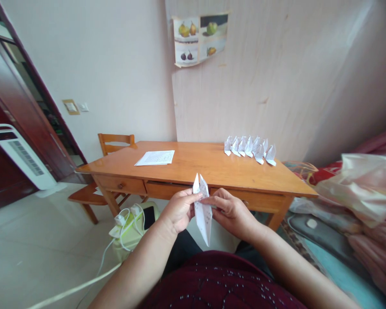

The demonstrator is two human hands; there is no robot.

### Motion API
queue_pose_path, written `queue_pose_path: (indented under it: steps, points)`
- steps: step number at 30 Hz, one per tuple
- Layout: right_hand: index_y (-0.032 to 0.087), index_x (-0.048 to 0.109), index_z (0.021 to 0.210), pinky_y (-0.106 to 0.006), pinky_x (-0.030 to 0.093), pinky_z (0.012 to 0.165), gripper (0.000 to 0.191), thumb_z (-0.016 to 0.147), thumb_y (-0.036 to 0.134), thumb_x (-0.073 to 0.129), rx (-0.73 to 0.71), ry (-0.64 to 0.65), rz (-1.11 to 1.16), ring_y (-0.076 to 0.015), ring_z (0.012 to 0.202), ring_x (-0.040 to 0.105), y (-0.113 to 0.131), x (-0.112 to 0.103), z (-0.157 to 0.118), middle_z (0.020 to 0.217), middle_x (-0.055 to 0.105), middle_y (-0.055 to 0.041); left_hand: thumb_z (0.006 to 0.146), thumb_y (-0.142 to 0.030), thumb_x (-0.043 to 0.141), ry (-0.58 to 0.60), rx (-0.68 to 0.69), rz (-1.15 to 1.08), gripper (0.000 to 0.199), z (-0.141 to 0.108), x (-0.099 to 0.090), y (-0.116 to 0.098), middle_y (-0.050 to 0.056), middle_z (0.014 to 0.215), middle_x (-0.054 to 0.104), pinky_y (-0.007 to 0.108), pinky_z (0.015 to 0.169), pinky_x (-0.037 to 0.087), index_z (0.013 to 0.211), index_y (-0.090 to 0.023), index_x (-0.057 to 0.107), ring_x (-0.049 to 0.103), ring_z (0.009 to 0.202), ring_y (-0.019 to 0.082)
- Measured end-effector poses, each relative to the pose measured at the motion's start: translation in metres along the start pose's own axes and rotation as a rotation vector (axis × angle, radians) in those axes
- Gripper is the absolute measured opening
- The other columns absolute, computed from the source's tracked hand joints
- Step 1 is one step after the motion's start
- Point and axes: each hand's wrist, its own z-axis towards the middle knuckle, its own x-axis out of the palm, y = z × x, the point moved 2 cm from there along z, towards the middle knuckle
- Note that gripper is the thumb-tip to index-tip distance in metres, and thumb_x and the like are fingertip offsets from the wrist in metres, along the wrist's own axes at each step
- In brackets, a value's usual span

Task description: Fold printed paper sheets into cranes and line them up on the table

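A narrow folded paper [205, 219], white with print on it, is held upright over my lap, just in front of the table edge. It has two points at the top and one long point at the bottom. My left hand [183, 208] pinches its left side, thumb across the front. From the right, my right hand [230, 210] grips the opposite edge, its fingertips close to my left thumb. Several folded paper cranes [249, 148] stand in rows on the far right of the table. A stack of printed sheets [156, 157] lies at the table's left.
The wooden table [193, 165] with drawers spans the view ahead, a chair [116, 141] behind its left end. At lower left, a pale green box [125, 244] carries cables and a phone [150, 216]. Bags [363, 184] and cloth pile up on the right.
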Motion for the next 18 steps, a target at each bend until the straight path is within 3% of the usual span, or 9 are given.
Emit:
queue_pose_path:
  steps: [5,11,18]
  points:
    - [0.031,0.069,0.123,-0.032,0.050,0.074,0.031,0.094,0.024,0.058,-0.004,-0.011,0.011,-0.0183,0.087,0.061,-0.003,0.001,-0.001,0.098,0.057,-0.0046,0.079,-0.014,0.074,0.008,-0.014,-0.010,0.021,0.001,0.000,0.001,0.011,0.087,0.074,0.026,0.066,0.054,0.100,-0.011,0.072,0.069,0.068,0.016]
    - [0.031,0.074,0.113,-0.033,0.048,0.074,0.022,0.094,0.030,0.061,0.008,-0.109,0.096,-0.0183,0.085,0.058,-0.004,0.004,0.002,0.092,0.055,-0.0040,0.080,-0.015,0.073,0.055,-0.003,-0.023,0.020,0.003,-0.001,0.004,0.012,0.088,0.073,0.026,0.069,0.055,0.099,-0.009,0.071,0.069,0.072,0.016]
    - [0.026,0.074,0.089,-0.033,0.044,0.071,0.013,0.092,0.035,0.066,0.141,-0.253,0.266,-0.0185,0.079,0.054,-0.009,0.017,0.005,0.080,0.054,-0.0024,0.075,-0.020,0.082,0.092,0.005,-0.061,0.029,0.006,-0.003,0.007,0.008,0.084,0.071,0.024,0.064,0.052,0.099,-0.009,0.070,0.065,0.066,0.013]
